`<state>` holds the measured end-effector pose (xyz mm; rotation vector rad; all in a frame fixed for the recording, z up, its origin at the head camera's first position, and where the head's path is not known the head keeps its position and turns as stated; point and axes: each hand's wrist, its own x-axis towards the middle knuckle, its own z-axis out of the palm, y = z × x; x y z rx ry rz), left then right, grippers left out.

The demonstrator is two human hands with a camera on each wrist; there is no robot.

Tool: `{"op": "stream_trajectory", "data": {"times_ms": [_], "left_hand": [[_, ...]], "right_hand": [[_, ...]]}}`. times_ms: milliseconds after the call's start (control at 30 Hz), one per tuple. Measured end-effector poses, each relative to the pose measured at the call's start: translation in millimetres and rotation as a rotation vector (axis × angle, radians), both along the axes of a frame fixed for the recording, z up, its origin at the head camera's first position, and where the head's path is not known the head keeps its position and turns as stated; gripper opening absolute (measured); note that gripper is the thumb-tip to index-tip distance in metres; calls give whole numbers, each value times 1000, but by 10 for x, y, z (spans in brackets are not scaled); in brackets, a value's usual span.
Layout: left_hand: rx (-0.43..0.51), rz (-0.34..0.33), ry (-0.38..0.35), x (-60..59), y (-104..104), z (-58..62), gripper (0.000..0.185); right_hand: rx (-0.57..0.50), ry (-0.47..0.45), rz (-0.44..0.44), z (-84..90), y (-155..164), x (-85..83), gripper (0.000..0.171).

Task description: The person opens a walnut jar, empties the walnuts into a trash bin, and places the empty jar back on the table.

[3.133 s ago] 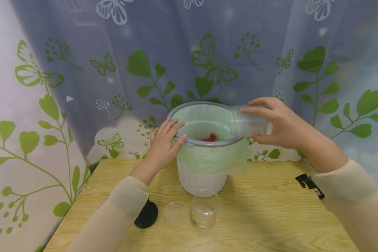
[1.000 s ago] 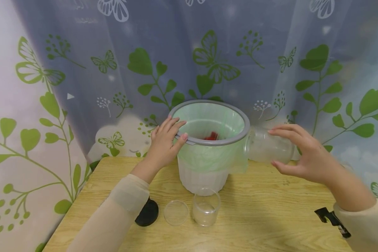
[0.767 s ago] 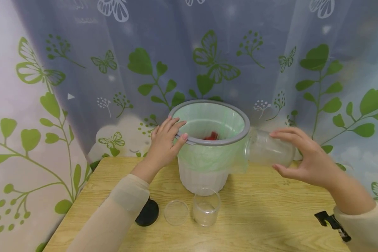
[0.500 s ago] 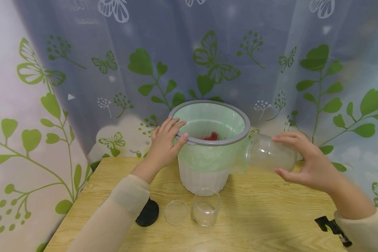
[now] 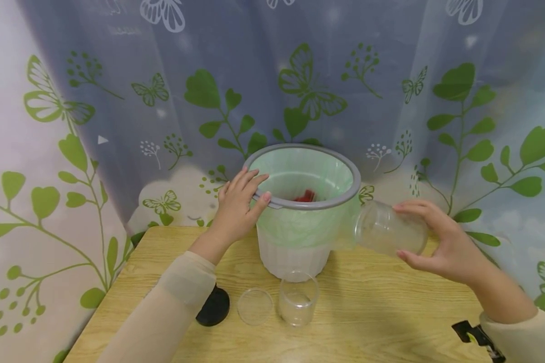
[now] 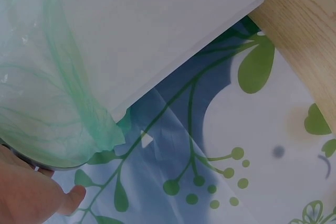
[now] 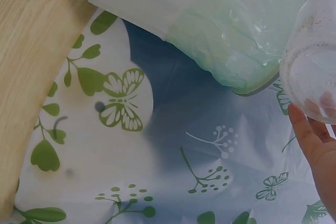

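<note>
My left hand (image 5: 238, 209) rests on the grey rim of a white trash can (image 5: 295, 257) with a green liner bag; its fingers lie over the edge. Red scraps (image 5: 305, 196) lie inside the can. In my right hand (image 5: 440, 237) I hold a clear plastic jar (image 5: 383, 229) between thumb and fingers. The jar lies tilted on its side, its mouth towards the can, right of and below the rim. In the right wrist view, small specks cling to the inside of the jar (image 7: 315, 51). The left wrist view shows the left hand (image 6: 31, 195) at the rim.
A clear cup (image 5: 298, 302) stands in front of the can on the wooden table (image 5: 368, 312). Beside it lie a clear round lid (image 5: 255, 306) and a black round object (image 5: 214, 306), partly behind my left sleeve. A patterned curtain (image 5: 236, 60) hangs behind.
My right hand has drawn the jar from over the can's opening to outside its right side, then slightly lower. The left hand has stayed on the rim.
</note>
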<state>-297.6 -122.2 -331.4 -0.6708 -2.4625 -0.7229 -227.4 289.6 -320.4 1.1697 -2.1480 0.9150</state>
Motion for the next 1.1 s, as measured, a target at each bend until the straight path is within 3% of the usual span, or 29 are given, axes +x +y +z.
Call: {"op": "stream_trajectory", "data": {"times_ms": [667, 900, 1100], "left_hand": [[7, -9, 21, -18, -2, -7, 79], [9, -8, 18, -20, -3, -9, 78], [10, -10, 15, -17, -4, -7, 79]], "right_hand": [[-50, -49, 46, -225, 26, -28, 91], [-3, -176, -37, -241, -2, 63, 86], [12, -178, -17, -315, -14, 81, 88]]}}
